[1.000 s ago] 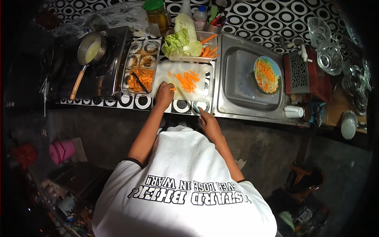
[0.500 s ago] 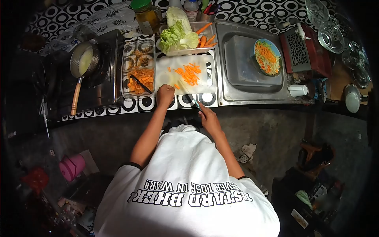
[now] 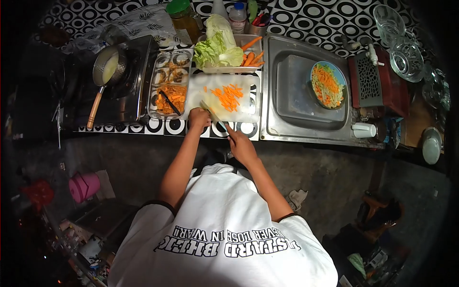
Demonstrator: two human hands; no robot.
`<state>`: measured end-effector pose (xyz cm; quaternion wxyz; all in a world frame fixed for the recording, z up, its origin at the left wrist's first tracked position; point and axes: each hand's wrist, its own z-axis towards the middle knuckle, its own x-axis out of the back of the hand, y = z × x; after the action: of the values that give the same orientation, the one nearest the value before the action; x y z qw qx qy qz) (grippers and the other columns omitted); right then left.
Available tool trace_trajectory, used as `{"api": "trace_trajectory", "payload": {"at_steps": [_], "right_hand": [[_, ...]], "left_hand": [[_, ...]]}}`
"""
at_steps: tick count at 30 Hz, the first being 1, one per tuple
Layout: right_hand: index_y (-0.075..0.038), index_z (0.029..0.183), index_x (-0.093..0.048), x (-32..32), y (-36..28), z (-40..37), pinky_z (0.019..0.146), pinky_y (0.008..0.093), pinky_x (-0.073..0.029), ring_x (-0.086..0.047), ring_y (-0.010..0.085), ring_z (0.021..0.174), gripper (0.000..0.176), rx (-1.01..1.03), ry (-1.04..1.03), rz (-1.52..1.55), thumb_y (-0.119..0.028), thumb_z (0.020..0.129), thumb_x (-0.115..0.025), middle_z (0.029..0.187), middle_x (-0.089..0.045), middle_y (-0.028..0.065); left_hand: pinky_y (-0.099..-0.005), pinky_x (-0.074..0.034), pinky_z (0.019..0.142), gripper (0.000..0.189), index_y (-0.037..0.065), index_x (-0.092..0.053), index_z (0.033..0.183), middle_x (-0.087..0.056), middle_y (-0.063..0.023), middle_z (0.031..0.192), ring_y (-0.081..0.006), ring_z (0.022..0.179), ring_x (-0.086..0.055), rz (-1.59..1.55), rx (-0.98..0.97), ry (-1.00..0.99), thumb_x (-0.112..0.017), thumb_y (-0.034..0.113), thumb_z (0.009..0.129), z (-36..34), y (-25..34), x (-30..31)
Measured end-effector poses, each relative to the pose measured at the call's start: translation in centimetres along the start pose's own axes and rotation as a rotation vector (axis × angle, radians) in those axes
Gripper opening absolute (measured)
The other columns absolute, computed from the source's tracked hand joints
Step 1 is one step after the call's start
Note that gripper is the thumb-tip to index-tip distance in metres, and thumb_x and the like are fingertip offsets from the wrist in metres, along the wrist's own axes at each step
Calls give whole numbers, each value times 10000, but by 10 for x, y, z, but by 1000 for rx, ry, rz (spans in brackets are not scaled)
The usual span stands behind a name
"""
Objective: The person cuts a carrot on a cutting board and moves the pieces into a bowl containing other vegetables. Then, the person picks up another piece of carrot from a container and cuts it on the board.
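Note:
My right hand grips the handle of a kitchen knife, its blade slanting up and left over the white cutting board. At the board's lower left corner, my left hand is closed beside the blade; whatever its fingers hold is hidden. Cut carrot sticks lie in a loose pile on the board beyond the knife. One small carrot piece sits apart, left of the pile.
Left of the board, a clear container holds carrot peelings and a dark-handled tool. Behind is a tray of cabbage, lettuce and carrots. A saucepan sits on the stove. At right, a bowl of shredded vegetables stands over the sink.
The knife and my right hand have shifted left, closer to my left hand. An orange carrot piece seen beside my left fingers before is now out of sight. The camera view has tilted slightly.

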<state>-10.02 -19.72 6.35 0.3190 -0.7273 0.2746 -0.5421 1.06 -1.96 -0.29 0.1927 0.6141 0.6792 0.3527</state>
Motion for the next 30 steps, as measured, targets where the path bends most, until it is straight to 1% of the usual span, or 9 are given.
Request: {"api": "trace_trajectory", "payload": {"at_steps": [2, 8, 12, 14, 18, 20, 23, 30], "right_hand": [[-144, 1378, -471, 2, 0, 4, 756, 451, -471, -600, 376, 841, 488, -4, -19, -23, -75, 900, -547, 895, -576, 202], [-126, 1375, -471, -1, 11, 13, 749, 459, -474, -601, 386, 828, 492, 51, -6, 19, -60, 892, -542, 888, -584, 209], [-112, 1377, -464, -2, 13, 14, 754, 455, -476, -600, 386, 829, 497, 70, -21, 20, -53, 889, -538, 886, -587, 210], [-108, 1361, -476, -4, 13, 15, 711, 468, -483, -601, 384, 778, 467, 114, 9, -2, -93, 900, -545, 835, -578, 202], [-91, 1362, -469, -7, 13, 16, 711, 472, -486, -602, 395, 779, 465, 112, -13, -10, -89, 902, -539, 839, -580, 211], [-71, 1361, -464, -9, 14, 17, 709, 478, -487, -602, 406, 777, 464, 133, -1, 4, -86, 903, -536, 840, -580, 222], [-58, 1360, -460, -11, 16, 18, 707, 482, -487, -607, 411, 776, 464, 135, -4, -2, -83, 903, -535, 849, -583, 232], [-55, 1368, -443, -10, 18, 20, 705, 483, -490, -614, 417, 770, 470, 153, -16, -26, -73, 905, -522, 851, -588, 244]], "left_hand": [[-255, -525, 488, 106, 1, -595, 833, -637, -77, 741, -128, 563, -604, 77, -5, -19, -611, 105, 850, 3, -4, -1], [-249, -526, 502, 95, -10, -623, 872, -659, -77, 764, -126, 571, -611, 95, 2, 59, -622, 80, 839, -11, 6, -8], [-246, -523, 502, 86, -14, -636, 873, -671, -77, 763, -126, 568, -615, 29, 33, 73, -633, 61, 830, -6, 0, -7], [-244, -530, 512, 82, -18, -650, 871, -686, -90, 782, -132, 592, -639, -7, 24, 42, -636, 51, 829, -1, -2, -8], [-250, -548, 540, 95, -28, -660, 891, -695, -106, 810, -155, 631, -667, -46, 14, 73, -644, 42, 829, -11, 5, -14], [-270, -569, 583, 105, -45, -659, 910, -697, -127, 831, -183, 666, -685, -91, 33, 78, -644, 21, 829, -12, 6, -14], [-292, -580, 617, 98, -57, -653, 901, -694, -141, 835, -199, 674, -687, -122, 8, 78, -647, 3, 824, -1, -5, -13], [-295, -581, 625, 87, -73, -639, 880, -689, -154, 827, -200, 684, -689, -145, -27, 72, -642, -7, 825, 3, -11, -13]]}}
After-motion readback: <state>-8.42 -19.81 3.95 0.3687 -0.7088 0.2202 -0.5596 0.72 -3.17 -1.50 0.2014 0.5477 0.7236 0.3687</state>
